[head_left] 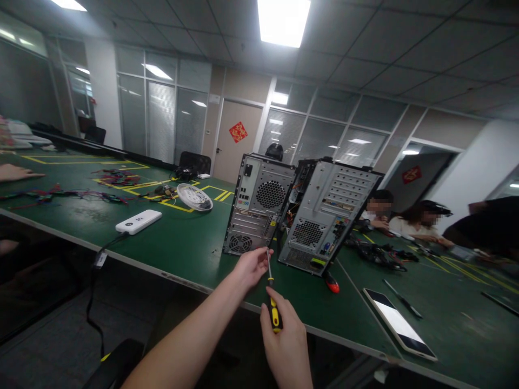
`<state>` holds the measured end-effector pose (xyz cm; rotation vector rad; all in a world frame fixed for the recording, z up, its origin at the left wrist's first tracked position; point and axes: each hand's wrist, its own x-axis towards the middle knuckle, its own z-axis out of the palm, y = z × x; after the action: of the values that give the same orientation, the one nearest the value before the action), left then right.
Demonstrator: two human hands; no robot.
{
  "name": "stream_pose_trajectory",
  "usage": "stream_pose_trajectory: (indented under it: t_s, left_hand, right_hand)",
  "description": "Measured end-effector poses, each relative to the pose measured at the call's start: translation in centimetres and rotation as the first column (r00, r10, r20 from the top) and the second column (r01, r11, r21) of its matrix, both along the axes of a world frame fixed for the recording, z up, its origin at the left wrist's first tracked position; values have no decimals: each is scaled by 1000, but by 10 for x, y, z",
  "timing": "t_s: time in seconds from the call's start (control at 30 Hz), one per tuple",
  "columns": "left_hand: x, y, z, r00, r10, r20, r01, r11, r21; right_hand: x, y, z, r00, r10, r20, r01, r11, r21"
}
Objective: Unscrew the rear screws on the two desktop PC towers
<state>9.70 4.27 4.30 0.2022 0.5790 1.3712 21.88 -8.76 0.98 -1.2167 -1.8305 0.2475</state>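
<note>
My right hand [286, 335] is wrapped round the black and yellow handle of a screwdriver [274, 313], whose metal shaft points up and away from me. At the far end of that shaft, my left hand [252, 267] has its fingers curled together by the tip; whatever they pinch is too small to make out. Just beyond them stands a computer case [259, 200], upright, its rear panel with fan grilles and ports facing me. A second computer case [324, 216], leaning in view, stands to its right. An orange-red and black tool handle [332, 283] sticks out beneath it.
On the green table [194, 243] lie a white power bank [138, 220] with a cable, a white perforated dish [194, 197] and tangled wires [117, 177]. To the right are a phone [399, 324], a thin dark tool [402, 299] and black cables [381, 255]. People sit beyond.
</note>
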Motion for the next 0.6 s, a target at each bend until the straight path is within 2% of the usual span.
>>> stream_pose_trajectory:
  t_s: [0.27,0.6]
  left_hand:
    - [-2,0,10,999,21,41,-19,998,-56]
    - [-2,5,14,999,-10,-45,6,997,-78]
  right_hand:
    - [5,3,-1,990,142,-24,-143,988,-62]
    - [4,3,-2,987,154,-52,-157,984,-78]
